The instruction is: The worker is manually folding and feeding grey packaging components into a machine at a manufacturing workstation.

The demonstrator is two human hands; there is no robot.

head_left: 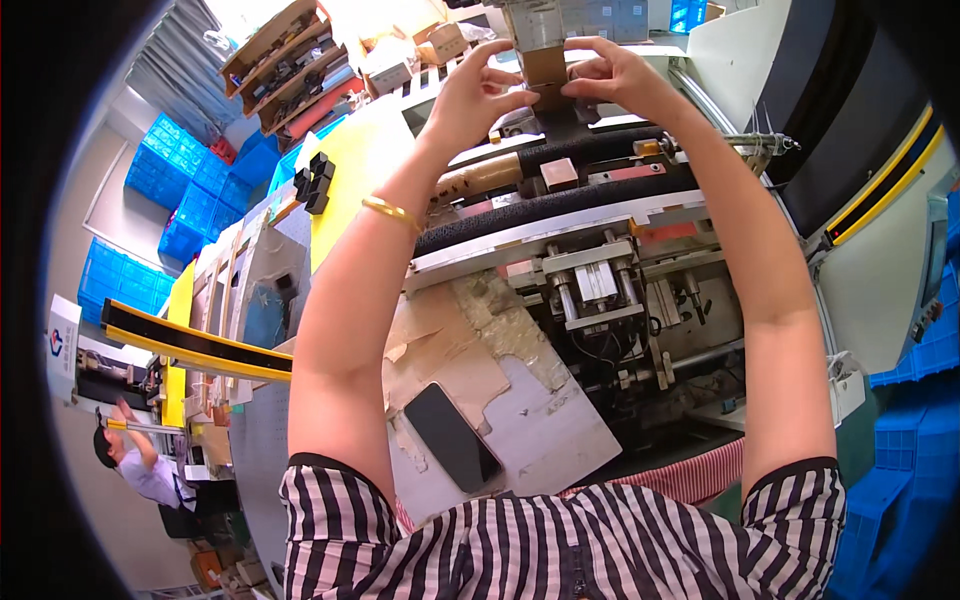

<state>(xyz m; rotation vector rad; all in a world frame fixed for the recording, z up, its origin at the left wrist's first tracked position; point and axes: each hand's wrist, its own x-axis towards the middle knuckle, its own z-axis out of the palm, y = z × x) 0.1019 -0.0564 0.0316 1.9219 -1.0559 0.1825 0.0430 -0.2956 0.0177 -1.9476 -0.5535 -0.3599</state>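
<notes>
Both my arms reach forward over a machine to a small brown box-like piece (pixel 544 66), under a grey block (pixel 537 27) at the top of the view. The fingers of my left hand (pixel 478 95) are bent, with thumb and fingertips at the piece's left side. At its right side, my right hand (pixel 625 82) has its thumb and fingers curled against it. Below the piece, a black roller-like bar (pixel 590 145) crosses the machine. A small pale block (pixel 559 174) sits nearer to me on the machine.
A black phone (pixel 452 437) lies on a white board (pixel 545 440) with torn brown paper (pixel 440 345). Metal cylinders (pixel 597 283) show in the machine's open front. A yellow-black bar (pixel 200 345) juts in at left. Blue crates (pixel 190 185) are stacked behind; another person (pixel 145 465) works far left.
</notes>
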